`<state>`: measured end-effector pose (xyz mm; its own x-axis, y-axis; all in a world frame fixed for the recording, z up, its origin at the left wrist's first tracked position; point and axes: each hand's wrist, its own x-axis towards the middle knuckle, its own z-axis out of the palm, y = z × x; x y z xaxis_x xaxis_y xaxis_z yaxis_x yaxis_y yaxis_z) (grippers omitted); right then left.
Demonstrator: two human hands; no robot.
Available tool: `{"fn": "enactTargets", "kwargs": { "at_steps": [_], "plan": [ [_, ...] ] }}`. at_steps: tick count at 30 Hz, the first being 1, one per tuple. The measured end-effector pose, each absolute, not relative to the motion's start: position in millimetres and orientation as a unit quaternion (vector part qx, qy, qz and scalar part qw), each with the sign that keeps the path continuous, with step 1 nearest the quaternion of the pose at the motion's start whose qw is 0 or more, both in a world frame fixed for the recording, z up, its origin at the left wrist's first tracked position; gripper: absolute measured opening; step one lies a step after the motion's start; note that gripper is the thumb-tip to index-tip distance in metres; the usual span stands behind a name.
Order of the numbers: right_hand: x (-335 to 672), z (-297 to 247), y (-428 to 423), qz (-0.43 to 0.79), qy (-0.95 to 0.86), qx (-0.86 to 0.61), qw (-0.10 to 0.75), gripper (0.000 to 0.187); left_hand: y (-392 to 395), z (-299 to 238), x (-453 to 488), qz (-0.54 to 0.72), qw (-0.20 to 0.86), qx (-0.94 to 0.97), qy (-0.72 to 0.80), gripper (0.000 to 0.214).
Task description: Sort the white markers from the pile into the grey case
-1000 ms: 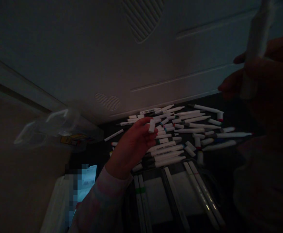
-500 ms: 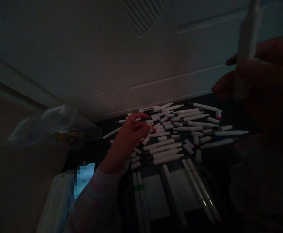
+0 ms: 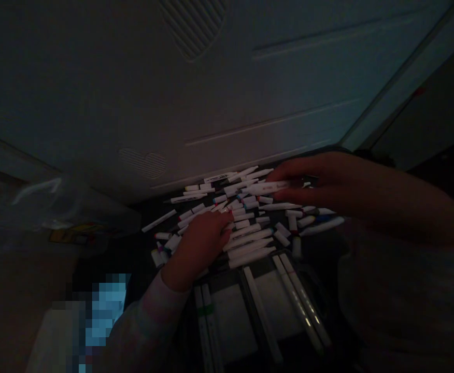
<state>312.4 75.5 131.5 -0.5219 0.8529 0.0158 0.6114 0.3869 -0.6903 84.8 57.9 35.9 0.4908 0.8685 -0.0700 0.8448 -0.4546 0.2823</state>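
Observation:
Many white markers and loose marker caps lie in a pile (image 3: 250, 243) on a dark surface. My right hand (image 3: 320, 178) is over the back right of the pile, its thumb and fingers closed on a white marker (image 3: 261, 188) that points left. Low over the pile's middle is my left hand (image 3: 203, 235), back of the hand up, fingers curled down among the caps. Whatever its fingertips hold is hidden in the dim light. In front of the pile, an open marker case (image 3: 264, 269) holds several capped markers, two with green bands (image 3: 204, 311).
A white panel with ridged heart shapes (image 3: 145, 161) rises behind the pile. At the left stands a clear plastic container (image 3: 106, 207) with a yellow label. A lit, pixelated screen (image 3: 106, 311) lies at the lower left.
My right hand has come down from the upper right to the pile, still gripping a white marker. My left hand has lowered slightly, its fingers curling into the caps. The view has shifted right.

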Motion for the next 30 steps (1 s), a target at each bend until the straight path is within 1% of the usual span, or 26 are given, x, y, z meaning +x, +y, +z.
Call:
{"fn": "enactTargets", "kwargs": {
  "at_steps": [3,9,13,17,21,26,30],
  "plan": [
    [313.9,127.4,80.2,0.332,-0.826,-0.426,0.161,0.026,58.7,36.4,84.7,0.004,0.105,0.863,0.495,0.022],
    [315.3,125.3,81.4,0.327,-0.819,-0.417,0.221,0.024,58.8,33.7,87.8,-0.034,0.09,0.866,0.491,0.024],
    [314.1,125.7,78.8,0.325,-0.809,-0.427,0.24,0.022,57.7,31.3,86.0,-0.008,0.093,0.874,0.478,0.024],
    [310.0,130.6,75.4,0.331,-0.812,-0.424,0.225,0.02,56.5,29.4,83.1,0.019,0.106,0.875,0.471,0.027],
    [305.9,136.0,73.2,0.304,-0.814,-0.457,0.192,0.019,57.5,28.2,82.4,0.031,0.111,0.873,0.474,0.028],
    [305.7,137.1,71.7,0.295,-0.825,-0.441,0.193,0.019,60.1,29.0,84.4,0.004,0.121,0.869,0.481,0.028],
    [304.8,139.1,67.8,0.243,-0.835,-0.461,0.177,0.022,61.3,31.2,83.8,-0.008,0.126,0.869,0.479,0.031]
  ]
}}
